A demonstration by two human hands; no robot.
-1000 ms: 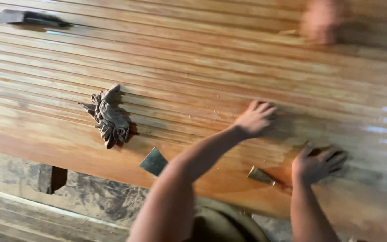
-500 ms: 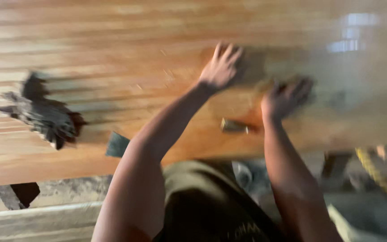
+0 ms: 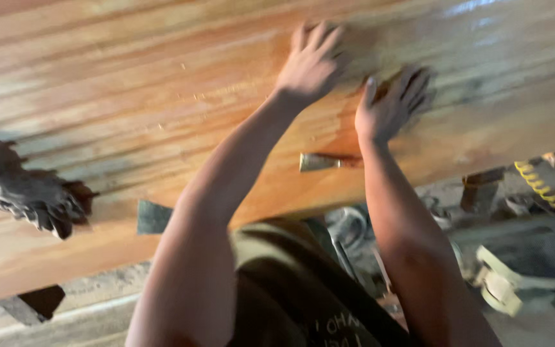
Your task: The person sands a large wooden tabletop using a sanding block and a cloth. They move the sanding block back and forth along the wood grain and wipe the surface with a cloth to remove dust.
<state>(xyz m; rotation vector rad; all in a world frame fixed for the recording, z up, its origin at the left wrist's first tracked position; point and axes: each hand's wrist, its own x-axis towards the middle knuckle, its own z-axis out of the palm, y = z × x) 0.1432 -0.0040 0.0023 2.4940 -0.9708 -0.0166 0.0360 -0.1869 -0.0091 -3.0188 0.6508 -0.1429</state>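
My left hand (image 3: 309, 61) lies flat on a long varnished wooden slab (image 3: 130, 109), fingers spread, holding nothing. My right hand (image 3: 390, 106) rests palm down just to its right, fingers apart on a darker, wet-looking patch of the wood. A small tool with a brass-coloured metal end (image 3: 319, 160) lies on the slab near the front edge, just below my right wrist; neither hand grips it. The picture is motion-blurred.
A crumpled dark rag (image 3: 24, 189) sits on the slab at the far left. A dark grey flat piece (image 3: 152, 217) lies at the slab's front edge. Below the edge on the right are a coiled yellow hose (image 3: 537, 183) and pale clutter (image 3: 502, 283) on the floor.
The view has swung right and closer, so the rag now sits at the left border. Both hands stay flat on the wood, side by side, with the tool still below the right wrist.
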